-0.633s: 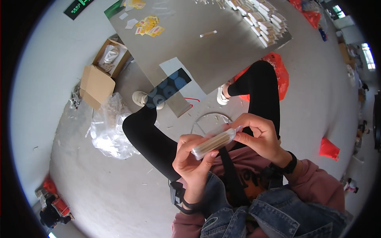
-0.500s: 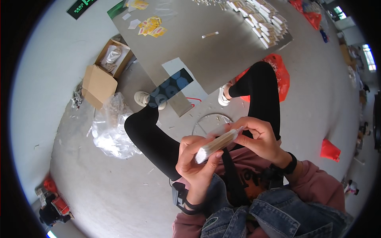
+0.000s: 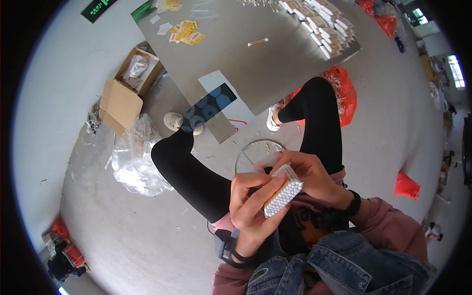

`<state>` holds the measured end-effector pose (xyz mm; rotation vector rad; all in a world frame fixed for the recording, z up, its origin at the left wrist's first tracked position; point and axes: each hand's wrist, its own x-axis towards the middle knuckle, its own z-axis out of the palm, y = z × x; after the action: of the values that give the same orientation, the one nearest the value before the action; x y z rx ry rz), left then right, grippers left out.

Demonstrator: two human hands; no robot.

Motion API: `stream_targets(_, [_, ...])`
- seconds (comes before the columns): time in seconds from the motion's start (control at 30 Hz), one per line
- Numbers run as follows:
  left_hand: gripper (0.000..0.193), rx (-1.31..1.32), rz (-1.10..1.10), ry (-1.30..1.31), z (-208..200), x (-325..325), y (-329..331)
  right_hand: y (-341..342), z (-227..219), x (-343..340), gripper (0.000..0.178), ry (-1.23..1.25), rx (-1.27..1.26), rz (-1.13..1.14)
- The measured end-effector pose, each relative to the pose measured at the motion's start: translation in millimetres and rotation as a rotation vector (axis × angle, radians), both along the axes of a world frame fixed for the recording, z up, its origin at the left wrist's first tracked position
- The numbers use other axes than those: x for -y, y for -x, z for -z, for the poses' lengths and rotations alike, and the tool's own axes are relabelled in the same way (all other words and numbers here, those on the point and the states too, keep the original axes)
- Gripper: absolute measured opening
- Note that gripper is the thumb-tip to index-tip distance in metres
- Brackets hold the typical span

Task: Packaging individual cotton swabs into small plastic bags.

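Note:
A transparent packet of cotton swabs (image 3: pixel 284 197) is in front of my body, its many round white tips turned toward me. My left hand (image 3: pixel 251 202) is closed around it, with fingers across the upper side and the thumb at the lower edge. At the packet's far end, my right hand (image 3: pixel 314 178) closes on it; several of its fingertips are hidden behind the packet. Similar packets of swabs (image 3: pixel 328 30) lie piled on the far right of the grey table (image 3: pixel 236 66). A few loose swabs (image 3: pixel 257 42) rest nearer its middle.
Yellow-and-white cards (image 3: pixel 187 32) and transparent bags (image 3: pixel 202 14) lie on the table's left. An opened cardboard box (image 3: pixel 120 105) and plastic bags (image 3: pixel 137 167) are on the floor at left. A red bag (image 3: pixel 346 96) with swabs stands beyond my right knee. A round metal ring (image 3: pixel 241 157) is below.
The packet has turned so that its swab tips face me, and it has moved slightly to the right. My left hand has shifted with it; my right hand has moved behind its far end.

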<state>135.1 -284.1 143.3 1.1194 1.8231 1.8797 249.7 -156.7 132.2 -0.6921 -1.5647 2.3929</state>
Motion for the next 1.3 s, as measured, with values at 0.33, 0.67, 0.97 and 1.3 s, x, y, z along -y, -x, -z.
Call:
stream_targets(0.33, [0.047,0.01,0.029,0.002,2,-3,2,-1,3,-3,0.014,-0.009,0.023,-0.005])
stream_targets(0.67, [0.044,0.032,0.032,0.021,3,-3,3,0,4,-6,0.015,0.023,0.016,-0.011])
stream_targets(0.97, [0.035,0.595,-0.042,-0.053,21,-11,12,-7,-9,-29,0.015,-0.084,-0.015,0.175])
stream_targets(1.3, [0.04,0.913,0.141,-0.141,28,-22,13,-5,-30,-36,0.013,-0.646,-0.071,0.145])
